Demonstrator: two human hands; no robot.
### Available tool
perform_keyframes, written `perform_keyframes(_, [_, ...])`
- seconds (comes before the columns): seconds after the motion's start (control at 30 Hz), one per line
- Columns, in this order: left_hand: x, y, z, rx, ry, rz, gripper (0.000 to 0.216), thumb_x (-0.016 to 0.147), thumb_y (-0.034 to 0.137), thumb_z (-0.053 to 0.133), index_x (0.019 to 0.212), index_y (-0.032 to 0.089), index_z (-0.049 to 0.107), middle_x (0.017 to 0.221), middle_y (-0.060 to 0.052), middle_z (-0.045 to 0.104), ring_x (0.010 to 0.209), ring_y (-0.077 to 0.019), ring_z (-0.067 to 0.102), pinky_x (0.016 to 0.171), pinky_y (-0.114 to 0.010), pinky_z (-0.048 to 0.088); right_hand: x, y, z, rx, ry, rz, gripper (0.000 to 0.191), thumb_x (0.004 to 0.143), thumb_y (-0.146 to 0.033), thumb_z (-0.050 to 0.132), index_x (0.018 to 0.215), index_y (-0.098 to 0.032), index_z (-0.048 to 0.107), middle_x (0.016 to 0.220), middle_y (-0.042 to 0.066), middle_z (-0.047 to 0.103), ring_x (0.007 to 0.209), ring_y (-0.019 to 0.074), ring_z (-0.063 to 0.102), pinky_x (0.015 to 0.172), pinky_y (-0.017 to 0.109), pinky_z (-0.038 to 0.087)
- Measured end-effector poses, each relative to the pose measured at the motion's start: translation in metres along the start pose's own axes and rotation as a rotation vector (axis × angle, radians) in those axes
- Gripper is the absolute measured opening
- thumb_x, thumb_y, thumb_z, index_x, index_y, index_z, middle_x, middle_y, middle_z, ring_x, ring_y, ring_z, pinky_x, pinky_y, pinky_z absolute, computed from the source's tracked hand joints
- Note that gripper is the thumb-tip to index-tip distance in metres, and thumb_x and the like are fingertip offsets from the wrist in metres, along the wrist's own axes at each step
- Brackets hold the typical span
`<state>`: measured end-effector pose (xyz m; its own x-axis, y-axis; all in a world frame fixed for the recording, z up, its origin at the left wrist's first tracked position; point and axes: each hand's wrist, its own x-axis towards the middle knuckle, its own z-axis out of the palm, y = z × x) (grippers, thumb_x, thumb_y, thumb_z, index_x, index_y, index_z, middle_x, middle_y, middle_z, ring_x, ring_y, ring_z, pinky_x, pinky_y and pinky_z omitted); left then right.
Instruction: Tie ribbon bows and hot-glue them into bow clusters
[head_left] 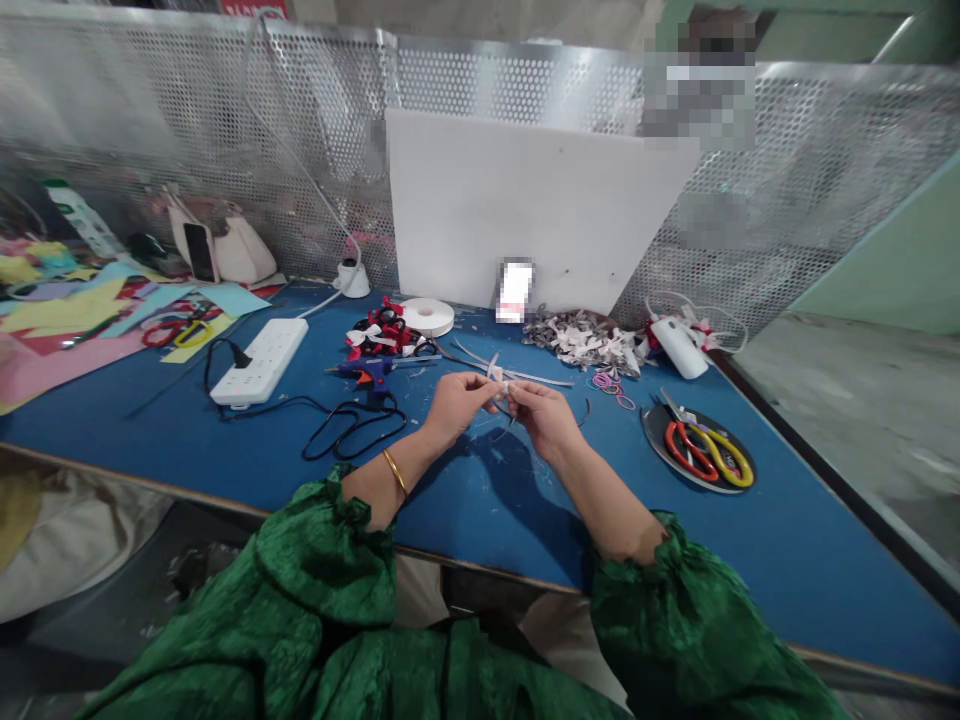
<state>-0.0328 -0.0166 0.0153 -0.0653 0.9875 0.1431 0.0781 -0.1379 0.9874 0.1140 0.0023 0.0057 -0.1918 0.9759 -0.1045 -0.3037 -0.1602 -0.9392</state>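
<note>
Both hands meet over the middle of the blue table, pinching one small white ribbon bow [496,372] between the fingertips. My left hand [459,405] grips it from the left, thumb and forefinger pressed together. From the right, my right hand [546,412] holds its other side in the same closed way. Just behind the hands lie thin grey ribbon strips [525,376]. A blue glue gun [373,372] rests to the left with its black cord looped on the table. Several coloured rubber bands [613,388] lie to the right.
A black plate [656,440] holds red-and-yellow-handled scissors [697,452] at right. Behind are a grey-and-white bow pile [589,342], red-and-black bows [382,330], a white ribbon roll [429,316] and a phone [514,291]. A power strip [262,362] and coloured sheets [75,320] are at left.
</note>
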Motion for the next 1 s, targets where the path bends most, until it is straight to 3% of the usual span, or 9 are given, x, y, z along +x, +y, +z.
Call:
perform_keyframes(0.27, [0.0005, -0.0027, 0.0020, 0.100, 0.029, 0.030, 0.018, 0.075, 0.032, 0.065, 0.067, 0.016, 0.065, 0.058, 0.000, 0.064, 0.053, -0.0120, 0.058, 0.056, -0.023, 0.043, -0.0031, 0.0005, 0.0054, -0.094, 0.050, -0.090, 0.023, 0.057, -0.035, 0.078, 0.069, -0.017, 0.073, 0.064, 0.001, 0.065, 0.058, 0.0109, 0.048, 0.062, 0.028, 0.039])
perform_keyframes(0.53, [0.0009, 0.0005, 0.0028, -0.101, -0.039, 0.009, 0.022, 0.077, 0.036, 0.063, 0.072, 0.015, 0.062, 0.066, 0.000, 0.065, 0.058, -0.0111, 0.059, 0.063, -0.025, 0.047, -0.0032, -0.0069, 0.0020, -0.098, 0.000, -0.103, 0.021, 0.059, -0.035, 0.078, 0.069, -0.016, 0.074, 0.059, 0.000, 0.061, 0.054, 0.0092, 0.042, 0.056, 0.026, 0.033])
perform_keyframes(0.83, [0.0001, -0.0020, 0.0031, -0.008, 0.044, 0.024, 0.023, 0.072, 0.037, 0.070, 0.071, 0.014, 0.065, 0.065, -0.001, 0.065, 0.053, -0.0111, 0.057, 0.056, -0.024, 0.045, -0.0042, -0.0005, 0.0075, -0.091, 0.057, -0.122, 0.023, 0.057, -0.036, 0.080, 0.069, -0.017, 0.073, 0.064, 0.001, 0.065, 0.060, 0.0115, 0.050, 0.064, 0.029, 0.040])
perform_keyframes(1.0, [0.0003, -0.0027, 0.0050, -0.055, 0.000, 0.038, 0.020, 0.074, 0.034, 0.067, 0.070, 0.015, 0.061, 0.064, 0.001, 0.061, 0.055, -0.0102, 0.054, 0.058, -0.024, 0.044, -0.0067, -0.0033, 0.0088, -0.103, 0.063, -0.129, 0.022, 0.057, -0.036, 0.079, 0.066, -0.017, 0.072, 0.060, 0.000, 0.061, 0.058, 0.0106, 0.047, 0.062, 0.028, 0.039])
